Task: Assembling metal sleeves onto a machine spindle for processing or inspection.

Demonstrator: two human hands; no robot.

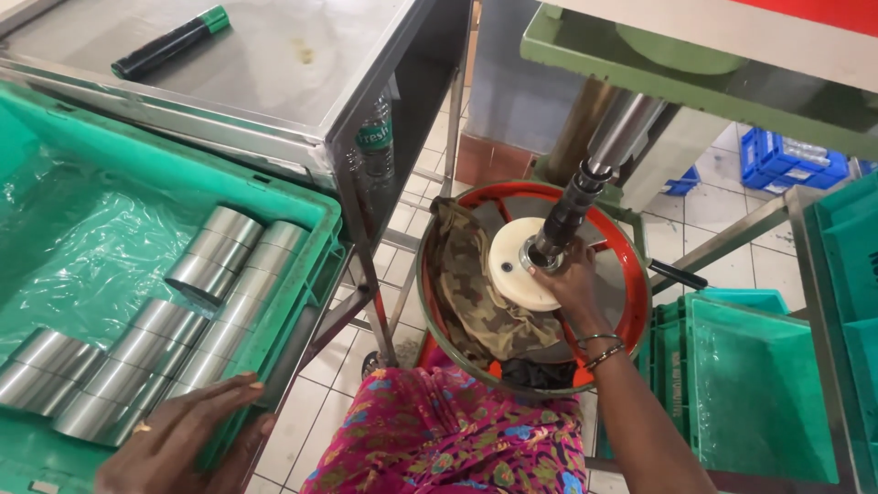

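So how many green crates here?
3 green crates: one by the left hand holding metal cylinders, one beside the right forearm, one at the right edge; others may be hidden.

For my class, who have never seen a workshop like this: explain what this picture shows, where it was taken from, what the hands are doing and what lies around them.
The picture comes from a camera worn on a person's head, looking down at their own two bare hands. The left hand rests on the near edge of a green crate lined with clear plastic, beside rows of shiny metal cylinders. The right hand reaches to a white disc under a steel shaft of a green machine, inside a red-rimmed round tray that also holds a patterned cloth. A green-capped marker lies on a metal table. Neither hand's grip is clear.
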